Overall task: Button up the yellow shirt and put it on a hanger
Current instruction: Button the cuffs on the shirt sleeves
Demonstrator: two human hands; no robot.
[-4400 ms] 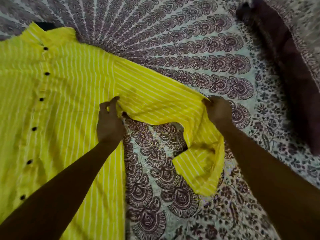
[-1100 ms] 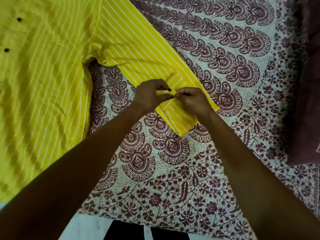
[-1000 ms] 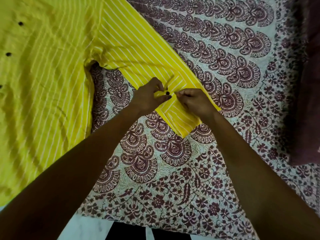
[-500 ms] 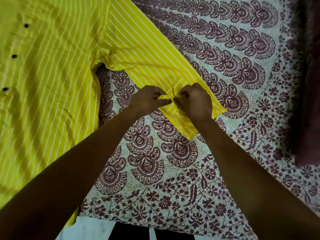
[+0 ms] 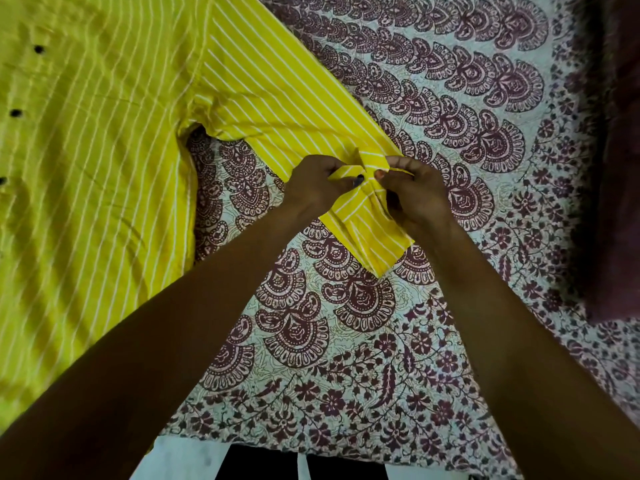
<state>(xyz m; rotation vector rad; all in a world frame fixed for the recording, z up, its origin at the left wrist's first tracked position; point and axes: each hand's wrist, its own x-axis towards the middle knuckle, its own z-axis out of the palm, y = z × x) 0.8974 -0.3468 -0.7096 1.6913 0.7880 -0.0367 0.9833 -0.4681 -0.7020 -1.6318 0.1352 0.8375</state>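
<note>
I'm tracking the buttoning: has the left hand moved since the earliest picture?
Yes. The left hand has gone right along the sleeve, from the underarm of the yellow shirt to the cuff, which it now pinches.

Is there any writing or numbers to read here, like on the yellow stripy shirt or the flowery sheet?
There is no text to read.
The yellow white-striped shirt shows only stripes and dark buttons.
The maroon-printed bedsheet shows only fan and flower patterns.
</note>
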